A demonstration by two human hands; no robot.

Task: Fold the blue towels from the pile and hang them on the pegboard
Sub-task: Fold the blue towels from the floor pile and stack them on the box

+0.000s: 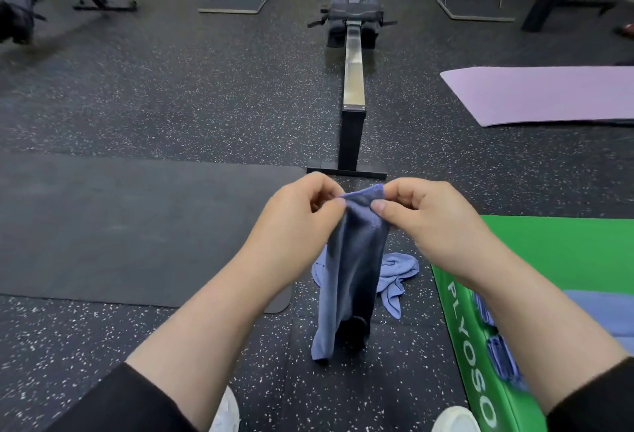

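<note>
- L hand [302, 212] & R hand [422, 215] both up in front of the person, thumb and fingertips pinched on the top edge of one blue towel [353, 260], hands close together, L at one top corner, R at the other.
- Towel hangs straight down from the pinch, doubled lengthways into a narrow strip; lower end looks just above the speckled rubber floor [171, 95], contact can't tell.
- Second blue towel [398, 273], crumpled, lies on the floor right behind the hanging one, near the L edge of the green plyo box [549, 253].
- More blue cloth [597, 315] sits on top of the box at its R side; blue folded pieces [502, 358] also on the box's near face, blurred.
- Black mat [120, 225] on floor to the L, its near R corner beside the towels.
- Rowing machine [353, 88] straight ahead, rail foot just beyond the hands.
- Purple mat [549, 95] far R.
- White shoes [453, 421] at bottom edge.
</note>
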